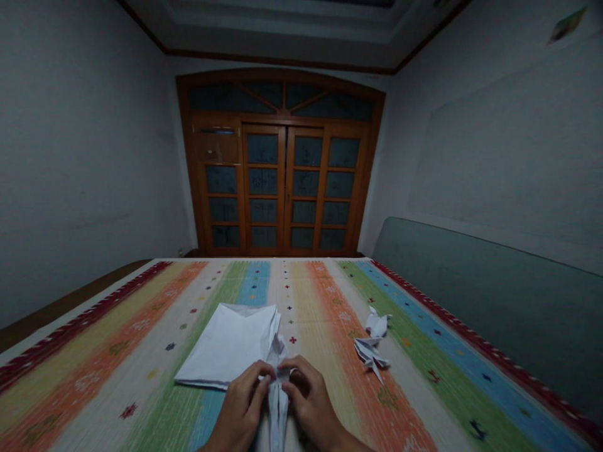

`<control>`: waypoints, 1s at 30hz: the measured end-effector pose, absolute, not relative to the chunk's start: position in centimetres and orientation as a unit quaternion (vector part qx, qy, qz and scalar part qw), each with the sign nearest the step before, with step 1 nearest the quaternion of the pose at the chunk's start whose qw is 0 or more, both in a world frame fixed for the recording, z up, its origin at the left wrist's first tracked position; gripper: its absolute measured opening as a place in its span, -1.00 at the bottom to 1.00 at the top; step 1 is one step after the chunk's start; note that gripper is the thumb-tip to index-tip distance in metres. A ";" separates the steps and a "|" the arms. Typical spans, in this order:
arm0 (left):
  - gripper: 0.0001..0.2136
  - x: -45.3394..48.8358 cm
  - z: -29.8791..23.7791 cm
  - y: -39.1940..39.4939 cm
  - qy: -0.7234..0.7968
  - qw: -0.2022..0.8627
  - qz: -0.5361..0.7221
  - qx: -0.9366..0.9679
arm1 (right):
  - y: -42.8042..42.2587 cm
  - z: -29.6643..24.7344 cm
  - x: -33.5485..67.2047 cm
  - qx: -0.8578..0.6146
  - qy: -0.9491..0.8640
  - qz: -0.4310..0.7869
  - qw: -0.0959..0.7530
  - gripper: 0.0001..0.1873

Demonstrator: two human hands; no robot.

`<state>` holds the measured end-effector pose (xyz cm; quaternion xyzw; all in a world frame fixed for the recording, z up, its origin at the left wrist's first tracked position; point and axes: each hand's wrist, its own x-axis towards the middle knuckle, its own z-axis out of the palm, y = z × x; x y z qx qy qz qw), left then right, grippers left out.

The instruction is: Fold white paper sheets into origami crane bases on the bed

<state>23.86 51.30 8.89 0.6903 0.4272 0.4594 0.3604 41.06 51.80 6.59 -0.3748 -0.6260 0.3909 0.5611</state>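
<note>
Left hand and right hand close together at the bottom of the view, both closed in a pinch, curled fingers gripping from either side a narrow pleated strip of white paper. Just above and to the left of the hands, a broad folded white paper sheet flat on the cloth, its crumpled right edge meeting the top of the strip; whether one piece or two, impossible to tell. Well to the right of the hands, a small crumpled paper figure with sharp white points, lying on the cloth. Beneath all of it, a striped woven cloth in bands of red, orange, yellow, green and blue, dotted with small stitched motifs. Far ahead of the hands, beyond the cloth's end, wooden glazed double doors under an arched fanlight. To the right, a grey-green panel along the cloth's edge; to the left, a plain pale wall. Wrists low and angled inward, forearms rising from the bottom edge.
</note>
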 end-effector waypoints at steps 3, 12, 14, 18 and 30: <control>-0.75 24.0 8.9 51.2 0.447 0.341 0.462 0.686 | 52.0 6.8 41.1 -0.396 -0.620 0.387 0.556 -0.86; -0.75 24.1 8.6 51.9 0.441 0.413 0.514 0.609 | 52.4 6.0 40.8 -0.385 -0.590 0.432 0.564 -0.60; -0.62 24.1 8.4 52.2 0.438 0.450 0.519 0.580 | 52.3 6.0 40.9 -0.360 -0.591 0.450 0.564 -0.56; -0.56 24.0 8.3 52.7 0.414 0.503 0.503 0.568 | 52.1 6.3 41.1 -0.321 -0.568 0.487 0.581 -0.54; -0.60 23.9 8.4 52.3 0.387 0.542 0.501 0.553 | 51.8 7.0 41.3 -0.278 -0.528 0.554 0.581 -0.44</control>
